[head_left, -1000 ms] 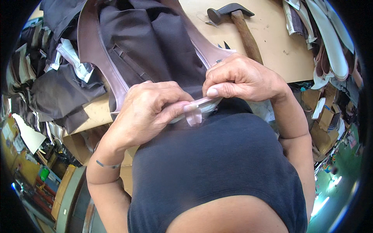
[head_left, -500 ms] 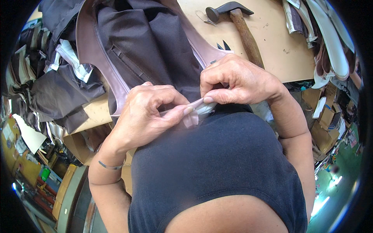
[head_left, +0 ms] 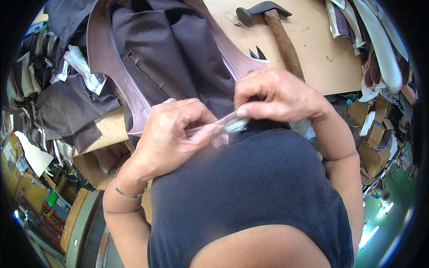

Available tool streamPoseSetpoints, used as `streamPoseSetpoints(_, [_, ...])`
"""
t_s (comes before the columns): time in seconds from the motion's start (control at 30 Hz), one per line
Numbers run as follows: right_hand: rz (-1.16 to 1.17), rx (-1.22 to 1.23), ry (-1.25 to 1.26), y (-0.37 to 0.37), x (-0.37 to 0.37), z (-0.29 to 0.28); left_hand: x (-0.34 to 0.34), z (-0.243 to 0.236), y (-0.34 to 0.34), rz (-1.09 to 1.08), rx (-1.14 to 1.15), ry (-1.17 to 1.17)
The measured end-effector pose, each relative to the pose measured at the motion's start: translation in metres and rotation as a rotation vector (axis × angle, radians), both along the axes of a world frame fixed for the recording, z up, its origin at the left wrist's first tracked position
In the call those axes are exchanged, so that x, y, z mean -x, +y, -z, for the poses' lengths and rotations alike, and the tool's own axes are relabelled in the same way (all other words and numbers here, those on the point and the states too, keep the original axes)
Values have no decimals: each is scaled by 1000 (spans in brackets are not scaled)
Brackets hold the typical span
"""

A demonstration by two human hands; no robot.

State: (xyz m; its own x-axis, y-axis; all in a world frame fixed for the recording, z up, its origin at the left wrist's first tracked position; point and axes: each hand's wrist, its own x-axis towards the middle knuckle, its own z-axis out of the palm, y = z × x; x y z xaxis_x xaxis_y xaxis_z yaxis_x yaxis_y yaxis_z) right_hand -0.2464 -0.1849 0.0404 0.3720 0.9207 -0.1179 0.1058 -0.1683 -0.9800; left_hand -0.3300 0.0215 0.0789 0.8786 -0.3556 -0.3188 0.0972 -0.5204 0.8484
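A mauve, leather-like bag (head_left: 99, 56) with dark brown lining (head_left: 192, 53) lies over the table's near edge, its near end against my dark top. A slit with a stitched border runs across the lining. My left hand (head_left: 174, 134) pinches the bag's near mauve edge (head_left: 229, 119) between thumb and fingers, and a small pale flap hangs below that pinch. On the same edge, a short way to the right, my right hand (head_left: 279, 96) is closed with thumb against fingers. A short stretch of folded edge shows between the two hands.
Beyond my right hand lies a hammer (head_left: 286, 44) with a wooden handle on the tan table (head_left: 330, 67). Two dark pointed tips (head_left: 258, 53) stick out beside the bag. Dark fabric pieces (head_left: 76, 102) pile at the left; pale strips (head_left: 380, 44) hang at the far right.
My right hand has shifted slightly right along the edge, and more of the folded edge shows between the hands. The left hand keeps its pinch, nearly in place.
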Motion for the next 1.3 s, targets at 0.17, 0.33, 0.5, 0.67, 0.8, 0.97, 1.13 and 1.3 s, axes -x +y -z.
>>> streamPoseSetpoints(0.17, [-43,109,38,-5,-5,-3,1,-1,0,14,-32,-11])
streamPoseSetpoints(0.33, [-26,-50,-193,12,10,-10,-2,-4,-4,71,-93,-165])
streamPoseSetpoints(0.5, [-8,1,-115,-1,3,-7,5,-5,-2,43,-109,-179])
streamPoseSetpoints(0.67, [19,-32,-177,13,14,-18,2,-8,-7,89,-121,-253])
streamPoseSetpoints(0.8, [69,10,-367,10,19,-21,2,-8,-5,91,-98,-210])
streamPoseSetpoints(0.97, [58,131,-418,-21,-3,-6,5,-2,0,30,-83,-171])
streamPoseSetpoints(1.13, [73,-65,-347,8,9,-12,-2,-5,0,55,-96,-176])
streamPoseSetpoints(1.3, [-22,49,-126,13,1,-20,5,-6,7,-16,-69,-82])
